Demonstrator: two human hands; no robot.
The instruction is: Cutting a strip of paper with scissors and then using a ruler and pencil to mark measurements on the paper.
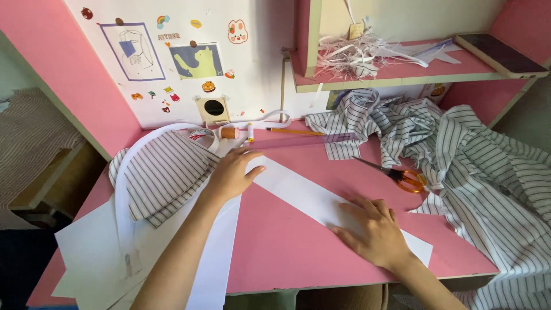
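Observation:
A long white paper strip (304,192) lies diagonally across the pink desk (281,247). My left hand (232,172) rests flat on its upper left end, fingers spread. My right hand (373,232) presses flat on its lower right part. A folded piece of striped fabric (163,172) lies just left of my left hand, on top of larger white paper sheets (103,252). Neither hand grips anything.
Orange-handled scissors (402,177) lie right of the strip. A clear purple ruler (301,140), a pencil (293,131) and a thread spool (229,132) sit at the back. A striped shirt (459,149) is heaped at right. The shelf above holds paper shreds (356,54) and a phone (502,54).

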